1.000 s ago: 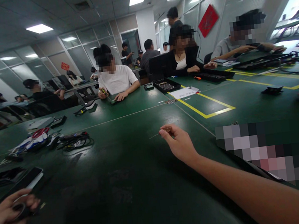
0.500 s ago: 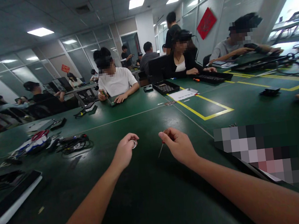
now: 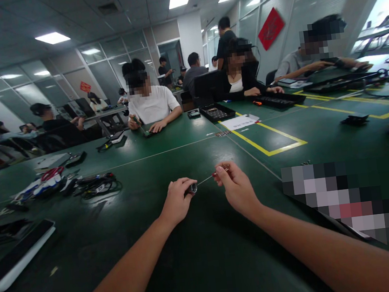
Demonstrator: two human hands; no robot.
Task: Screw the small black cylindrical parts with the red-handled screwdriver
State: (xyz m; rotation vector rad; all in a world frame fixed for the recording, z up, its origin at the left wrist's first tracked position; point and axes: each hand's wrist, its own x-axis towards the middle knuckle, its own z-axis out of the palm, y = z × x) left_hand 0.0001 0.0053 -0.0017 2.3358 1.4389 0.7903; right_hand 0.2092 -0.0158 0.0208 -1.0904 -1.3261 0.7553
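Over the green table, my left hand [image 3: 177, 202] is closed around a small dark cylinder with a round, silvery rim [image 3: 193, 188]; its kind cannot be made out. My right hand [image 3: 237, 185] grips the reddish handle of a thin screwdriver [image 3: 206, 179]. The screwdriver's shaft points left, and its tip is at or very close to the cylinder's end; whether they touch is unclear. My fingers hide most of the cylinder and part of the screwdriver's handle.
Bundled cables [image 3: 97, 185] lie on the left, beyond a black and white flat device [image 3: 20, 255]. Yellow tape [image 3: 268, 151] marks the table ahead, near a black tray [image 3: 217, 112]. A blurred-out item [image 3: 337, 200] is at right. Co-workers sit across the table.
My left hand has moved right and turned, showing the cylinder's round end. In my right hand the screwdriver has swung from pointing down to pointing left, towards the cylinder.
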